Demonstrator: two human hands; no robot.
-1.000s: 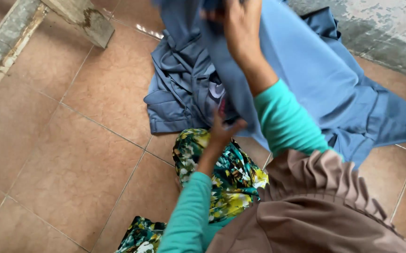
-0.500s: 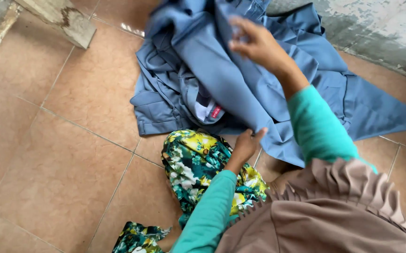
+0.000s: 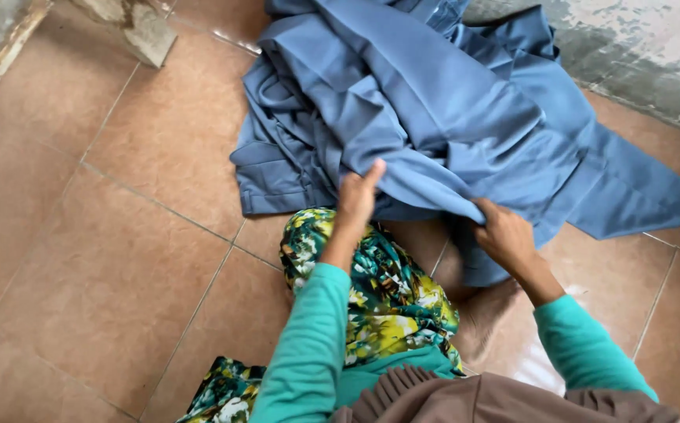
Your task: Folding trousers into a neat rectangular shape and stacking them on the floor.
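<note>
Lowered from above, both hands now pinch the blue garment's (image 3: 434,102) near edge, left hand (image 3: 358,197) and right hand (image 3: 506,235) above a floral-clad knee (image 3: 371,274) on the tiled floor (image 3: 120,258).

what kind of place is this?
Likely a home floor or utility corner: brown floor tiles, a stained, weathered wall base, and blue cloth spread on the floor under both hands.

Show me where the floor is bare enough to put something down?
Bare tiled floor lies left of the blue cloth and the floral cloth. Another bare patch sits right of the right hand. It is crowded around the left hand, where the blue cloth piles up.
</note>
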